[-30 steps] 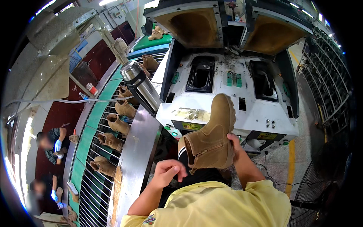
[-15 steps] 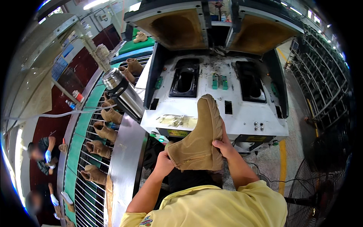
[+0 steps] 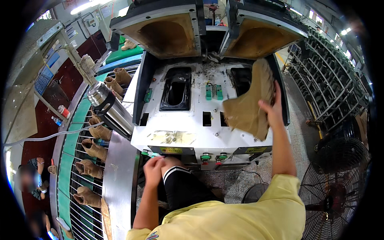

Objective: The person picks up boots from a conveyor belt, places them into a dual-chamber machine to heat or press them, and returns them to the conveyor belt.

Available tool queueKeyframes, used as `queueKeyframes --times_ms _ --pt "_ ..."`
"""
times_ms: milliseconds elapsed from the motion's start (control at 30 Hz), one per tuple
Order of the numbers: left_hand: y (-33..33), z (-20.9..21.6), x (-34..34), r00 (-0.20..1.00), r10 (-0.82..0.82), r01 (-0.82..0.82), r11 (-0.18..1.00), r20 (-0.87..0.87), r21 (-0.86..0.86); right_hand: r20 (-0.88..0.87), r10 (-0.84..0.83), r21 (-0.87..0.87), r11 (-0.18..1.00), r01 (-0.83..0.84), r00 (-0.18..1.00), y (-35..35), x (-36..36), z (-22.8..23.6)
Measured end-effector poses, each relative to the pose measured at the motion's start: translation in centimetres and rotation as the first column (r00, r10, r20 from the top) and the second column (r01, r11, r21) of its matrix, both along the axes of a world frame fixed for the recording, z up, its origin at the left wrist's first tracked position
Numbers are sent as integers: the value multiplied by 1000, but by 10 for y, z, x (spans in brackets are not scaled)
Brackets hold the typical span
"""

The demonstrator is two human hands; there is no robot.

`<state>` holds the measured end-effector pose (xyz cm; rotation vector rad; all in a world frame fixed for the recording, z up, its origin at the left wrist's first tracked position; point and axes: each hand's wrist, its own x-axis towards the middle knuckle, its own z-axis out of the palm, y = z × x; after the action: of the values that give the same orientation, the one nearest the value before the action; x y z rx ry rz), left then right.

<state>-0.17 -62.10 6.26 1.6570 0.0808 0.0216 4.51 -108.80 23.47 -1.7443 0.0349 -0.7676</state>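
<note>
- Over the right half of the white metal machine with two raised, brown-lined covers (image 3: 180,123), the boot is now held; half a second ago it was held between both hands, closer to the yellow short-sleeved shirt (image 3: 236,216).
- The tan, thick-soled ankle boot (image 3: 249,105) has thus been carried forward and to the right, and is supported from one side only; its toe is pointed away, its sole turned rightward.
- By the bare right hand (image 3: 274,111) the boot is grasped at the sole.
- By the bare left hand (image 3: 152,171) the shaft has been released; its fingers are curled near the machine's front edge, and whether anything is pinched cannot be told.
- The black-framed right recess (image 3: 238,77) is partly covered by the boot; whether the two are touching cannot be told.
- The boot's shaft edge is blurred.
</note>
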Motion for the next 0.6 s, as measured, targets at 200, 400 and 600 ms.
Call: queueKeyframes --times_ms 200,400,600 --pt "207 -126 -85 561 826 -825 553 56 118 -298 -318 -322 921 219 900 -103 113 36" --pt "235 -123 -120 506 851 -862 505 -142 -51 -526 -496 -578 805 137 691 -118 195 16" --pt "244 -122 -120 556 806 -818 574 -206 39 -639 -563 -667 745 -14 525 -88 219 -7"
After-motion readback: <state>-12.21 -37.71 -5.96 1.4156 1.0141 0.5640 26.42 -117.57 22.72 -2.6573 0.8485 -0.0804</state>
